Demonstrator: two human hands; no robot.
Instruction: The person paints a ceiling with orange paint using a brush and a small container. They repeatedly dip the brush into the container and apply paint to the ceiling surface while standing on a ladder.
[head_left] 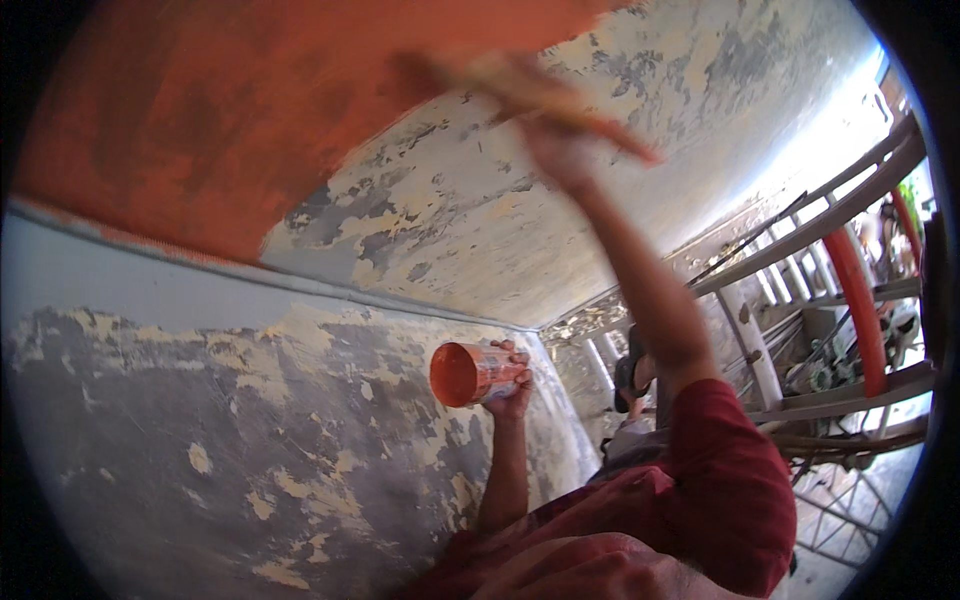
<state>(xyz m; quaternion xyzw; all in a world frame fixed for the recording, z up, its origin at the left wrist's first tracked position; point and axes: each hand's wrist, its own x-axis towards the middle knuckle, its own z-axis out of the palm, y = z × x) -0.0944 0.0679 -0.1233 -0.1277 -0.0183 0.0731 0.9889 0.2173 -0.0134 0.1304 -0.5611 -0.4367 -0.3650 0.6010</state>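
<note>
My left hand (515,395) is wrapped round a can of orange paint (482,374). Its open mouth tilts toward the left, and orange coats the inside. Higher up, my right hand (553,140) grips a paintbrush (575,115), both smeared by motion. The wooden handle ends in red at the right, while the bristle end points left over the edge of the orange-painted wall (220,110). Whether the bristles touch the wall I cannot tell. Beside the orange area, the unpainted wall (480,215) shows flaking cream and grey patches.
A narrow ledge (330,290) runs where the painted wall meets a second peeling wall (200,430). On the right stand wooden rails (815,225) with an orange-red bar (855,310). A spoked wheel (845,510) shows at lower right. Below me lies debris-strewn ground (590,320).
</note>
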